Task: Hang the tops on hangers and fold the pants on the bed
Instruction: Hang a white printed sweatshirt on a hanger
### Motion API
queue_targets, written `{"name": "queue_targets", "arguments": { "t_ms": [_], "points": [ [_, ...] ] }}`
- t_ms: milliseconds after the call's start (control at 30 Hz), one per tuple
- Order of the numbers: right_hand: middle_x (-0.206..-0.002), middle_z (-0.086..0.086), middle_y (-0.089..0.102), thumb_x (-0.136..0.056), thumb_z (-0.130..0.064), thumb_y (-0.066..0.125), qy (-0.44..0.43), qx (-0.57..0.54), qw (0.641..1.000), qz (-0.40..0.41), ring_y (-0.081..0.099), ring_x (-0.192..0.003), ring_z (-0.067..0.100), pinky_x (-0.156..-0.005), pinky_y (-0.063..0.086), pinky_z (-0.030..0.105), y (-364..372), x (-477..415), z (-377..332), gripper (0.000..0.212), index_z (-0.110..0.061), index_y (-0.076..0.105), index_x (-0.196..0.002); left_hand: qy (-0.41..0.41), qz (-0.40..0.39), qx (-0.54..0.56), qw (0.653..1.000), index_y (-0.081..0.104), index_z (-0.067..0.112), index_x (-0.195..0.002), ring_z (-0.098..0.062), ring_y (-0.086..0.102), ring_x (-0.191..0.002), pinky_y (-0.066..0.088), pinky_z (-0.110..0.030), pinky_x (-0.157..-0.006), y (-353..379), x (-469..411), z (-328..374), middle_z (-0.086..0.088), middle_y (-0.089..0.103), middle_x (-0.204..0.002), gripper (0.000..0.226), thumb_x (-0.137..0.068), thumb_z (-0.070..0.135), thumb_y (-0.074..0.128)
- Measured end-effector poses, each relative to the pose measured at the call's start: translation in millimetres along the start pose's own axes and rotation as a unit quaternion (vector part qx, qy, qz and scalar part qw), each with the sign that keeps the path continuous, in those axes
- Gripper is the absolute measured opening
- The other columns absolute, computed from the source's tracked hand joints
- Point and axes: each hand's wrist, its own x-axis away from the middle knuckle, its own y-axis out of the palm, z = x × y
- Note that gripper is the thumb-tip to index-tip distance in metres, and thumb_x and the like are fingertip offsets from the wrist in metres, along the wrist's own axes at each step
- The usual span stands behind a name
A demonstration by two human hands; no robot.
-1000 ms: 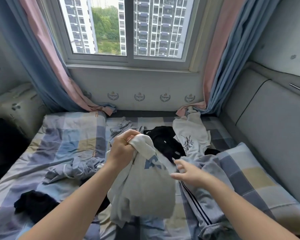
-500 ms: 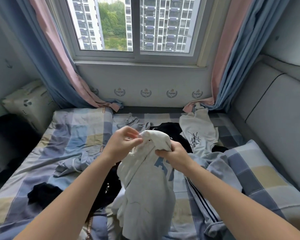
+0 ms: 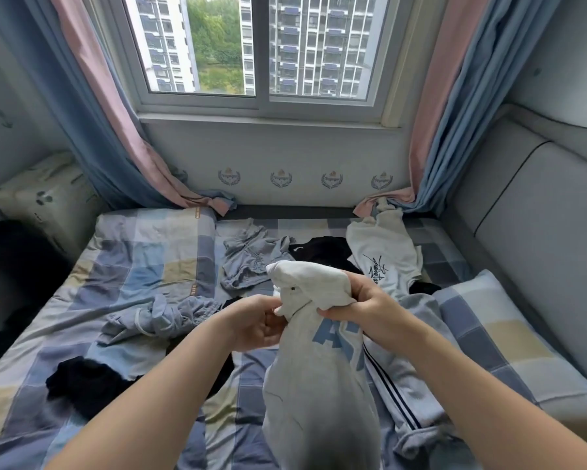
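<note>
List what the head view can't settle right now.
White top, head view: the blue lettering is mostly lost in folds and under the right hand. The bottom frame edge cuts off the hem.
Left hand: fingertips tucked against the cloth, exact grip unclear.
Black garment: largely behind the held top, so top or pants is unclear.
Dark heap at the left edge: too dark to identify.
Hangers: none in frame.

The blue, grey and beige checked bed (image 3: 142, 252) carries a white printed tee (image 3: 383, 256) at its far right corner, a crumpled grey garment (image 3: 251, 259) mid-bed, and a black cloth bundle (image 3: 88, 381) near its left edge.
</note>
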Motion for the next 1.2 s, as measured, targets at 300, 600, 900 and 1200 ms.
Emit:
{"name": "queue_targets", "arguments": {
  "t_ms": [300, 600, 900, 1200],
  "points": [
    [-0.092, 0.006, 0.059, -0.076, 0.002, 0.070, 0.155, 0.081, 0.982, 0.076, 0.058, -0.081, 0.013, -0.071, 0.050, 0.033, -39, 34, 33, 0.039, -0.007, 0.054, -0.110, 0.269, 0.020, 0.206, 0.941, 0.053, -0.001, -0.133, -0.031, 0.067, -0.102, 0.058, -0.043, -0.079, 20, 25, 61, -0.025, 0.063, -0.127, 0.032, -0.106, 0.011, 0.043],
    [-0.127, 0.000, 0.062, -0.086, -0.071, 0.055, 0.359, -0.056, 0.914, 0.181, 0.062, -0.113, 0.019, -0.095, 0.053, 0.050, -20, 11, 78, 0.051, -0.034, 0.050, -0.122, 0.321, -0.032, 0.085, 0.943, 0.059, 0.007, -0.103, -0.027, 0.069, -0.078, 0.056, -0.040, -0.074, 43, 49, 45, -0.016, 0.069, -0.091, 0.018, -0.105, 0.012, 0.041],
    [-0.076, 0.002, 0.062, -0.083, -0.064, 0.057, 0.503, -0.154, 0.839, 0.138, 0.059, -0.069, 0.017, -0.069, 0.046, 0.026, 21, -29, 109, 0.048, -0.016, 0.062, -0.077, 0.318, -0.084, 0.092, 0.940, 0.060, 0.008, -0.091, -0.022, 0.062, -0.067, 0.056, -0.032, -0.062, 49, 69, 39, -0.011, 0.062, -0.079, 0.012, -0.095, 0.013, 0.052],
    [-0.071, 0.008, 0.055, -0.080, -0.019, 0.064, 0.330, 0.084, 0.868, 0.361, 0.052, -0.067, 0.022, -0.061, 0.044, 0.030, -23, -28, 107, 0.017, -0.013, 0.054, -0.067, 0.265, 0.135, 0.065, 0.952, 0.057, -0.005, -0.115, -0.035, 0.064, -0.093, 0.054, -0.046, -0.083, -2, 40, 30, -0.030, 0.061, -0.114, 0.024, -0.106, 0.010, 0.040]
  ]
}}
